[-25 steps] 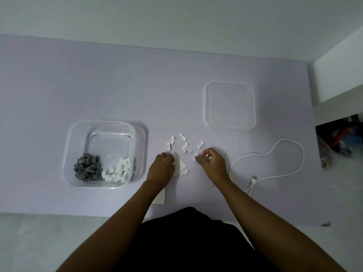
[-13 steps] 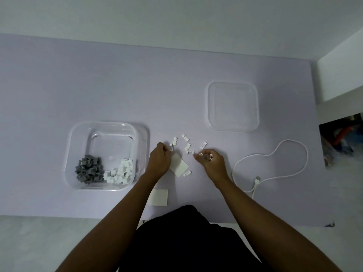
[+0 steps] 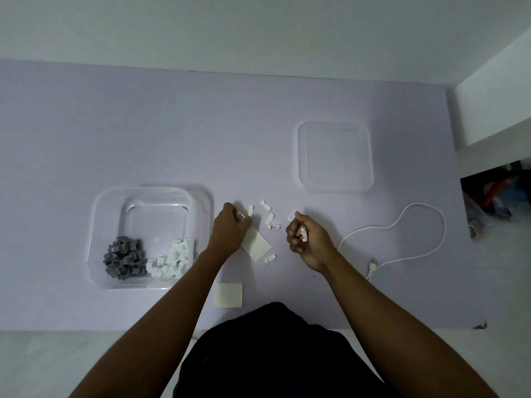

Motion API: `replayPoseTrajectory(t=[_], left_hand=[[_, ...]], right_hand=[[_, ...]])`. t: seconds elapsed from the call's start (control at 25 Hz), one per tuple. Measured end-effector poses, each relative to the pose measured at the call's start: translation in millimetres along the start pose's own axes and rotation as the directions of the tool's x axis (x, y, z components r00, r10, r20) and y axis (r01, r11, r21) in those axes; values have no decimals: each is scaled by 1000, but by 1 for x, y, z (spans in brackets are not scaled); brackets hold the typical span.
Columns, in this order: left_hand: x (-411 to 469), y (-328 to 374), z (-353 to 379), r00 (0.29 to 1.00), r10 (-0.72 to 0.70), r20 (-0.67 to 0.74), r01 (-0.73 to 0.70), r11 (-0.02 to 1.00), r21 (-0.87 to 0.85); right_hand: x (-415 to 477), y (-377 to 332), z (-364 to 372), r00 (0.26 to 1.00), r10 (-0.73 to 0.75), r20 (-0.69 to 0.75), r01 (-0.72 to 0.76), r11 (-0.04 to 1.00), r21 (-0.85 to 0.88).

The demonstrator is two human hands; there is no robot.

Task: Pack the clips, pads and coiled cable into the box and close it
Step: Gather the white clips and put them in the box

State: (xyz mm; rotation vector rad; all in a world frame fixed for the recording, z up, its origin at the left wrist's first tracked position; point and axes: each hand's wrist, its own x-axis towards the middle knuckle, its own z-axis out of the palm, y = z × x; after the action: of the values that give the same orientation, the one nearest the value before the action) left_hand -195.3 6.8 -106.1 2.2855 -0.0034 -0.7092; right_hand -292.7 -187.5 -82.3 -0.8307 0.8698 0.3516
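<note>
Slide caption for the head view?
Right hand holds white clips, left hand beside loose clips; clear box part-filled, lid and cable aside.

- Dim, flat, cool light throughout; no glare.
- A soft shadow lies at the box's (image 3: 94, 225) 3 o'clock side.
- The table's (image 3: 143, 124) far edge bows; clutter (image 3: 494, 196) at 3 o'clock is blurred.

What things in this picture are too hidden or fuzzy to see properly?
Head view: how many white clips the right hand holds; it curls round them.
Head view: one corner of the tilted pad, under the left hand.
Head view: the clutter at the right edge, dark, blurred, cut off.
</note>
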Motion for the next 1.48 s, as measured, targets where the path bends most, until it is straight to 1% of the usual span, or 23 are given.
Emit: replayPoseTrajectory(t=[0.04, 0.08, 0.12, 0.16, 0.24, 0.32, 0.4, 0.44, 0.52, 0.68, 0.84, 0.92, 1.0, 1.04, 1.08, 1.12, 1.16, 1.2, 1.28, 1.32, 1.36, 1.4, 1.48], left_hand=[[2, 2, -2, 996, -84, 28, 87, 986, -145], [2, 5, -3, 983, -161, 92, 182, 935, -305], [4, 6, -4, 967, -210, 142, 250, 882, -400], [6, 7, -5, 961, -225, 160, 273, 863, -425], [9, 9, -6, 976, -177, 126, 210, 918, -335], [13, 7, -5, 997, -53, 52, 58, 994, -94], [14, 5, -5, 997, 63, 38, -66, 994, 90], [16, 3, -6, 994, 98, 54, -105, 984, 147], [18, 3, -7, 986, 131, 107, -152, 963, 223], [23, 0, -4, 980, 139, 141, -174, 945, 277], [27, 0, 1, 982, 128, 137, -159, 955, 249], [29, 1, 0, 983, 124, 137, -150, 968, 202], [28, 5, -1, 993, 79, 91, -87, 993, 80], [26, 8, -2, 997, 36, 65, -36, 999, 3], [25, 12, -4, 998, -16, 59, 21, 997, -78], [24, 14, -6, 993, -75, 90, 92, 975, -203], [23, 16, -9, 976, -145, 160, 194, 914, -356], [22, 20, -12, 946, -202, 254, 308, 806, -505], [20, 21, -19, 886, -218, 409, 454, 587, -670], [19, 21, -20, 876, -184, 446, 471, 521, -711], [19, 22, -21, 868, -137, 477, 480, 477, -736], [19, 22, -21, 862, -92, 499, 482, 456, -749], [17, 26, -23, 842, -35, 538, 492, 461, -739]], right_hand=[[2, 2, 0, 997, -60, -55, 50, 985, -164], [5, 4, 1, 987, -136, -85, 101, 939, -329], [9, 7, 1, 969, -228, -89, 159, 862, -481], [13, 10, 2, 942, -328, -73, 215, 756, -618], [20, 12, 4, 882, -472, 8, 284, 516, -808], [26, 10, 9, 867, -489, 99, 282, 318, -905], [33, 8, 15, 867, -470, 167, 266, 153, -952], [38, 8, 17, 870, -458, 183, 257, 104, -961], [43, 9, 18, 875, -444, 192, 245, 63, -968], [48, 12, 17, 858, -469, 208, 265, 58, -962], [49, 16, 17, 822, -511, 253, 297, 4, -955], [48, 15, 17, 824, -506, 253, 286, -14, -958], [47, 13, 16, 842, -492, 223, 258, 3, -966], [45, 12, 17, 847, -491, 204, 253, 35, -967], [44, 10, 18, 853, -491, 178, 256, 98, -962], [41, 7, 20, 866, -480, 142, 267, 202, -942], [37, 3, 22, 887, -450, 106, 276, 332, -902], [32, -1, 23, 912, -402, 86, 283, 462, -841], [18, -10, 24, 964, -247, 97, 251, 732, -633], [10, -14, 22, 977, -166, 133, 210, 853, -479], [2, -16, 18, 977, -103, 189, 158, 938, -310], [-6, -18, 14, 966, -69, 250, 112, 981, -161], [-20, -19, 7, 939, -60, 337, 61, 998, 10]])
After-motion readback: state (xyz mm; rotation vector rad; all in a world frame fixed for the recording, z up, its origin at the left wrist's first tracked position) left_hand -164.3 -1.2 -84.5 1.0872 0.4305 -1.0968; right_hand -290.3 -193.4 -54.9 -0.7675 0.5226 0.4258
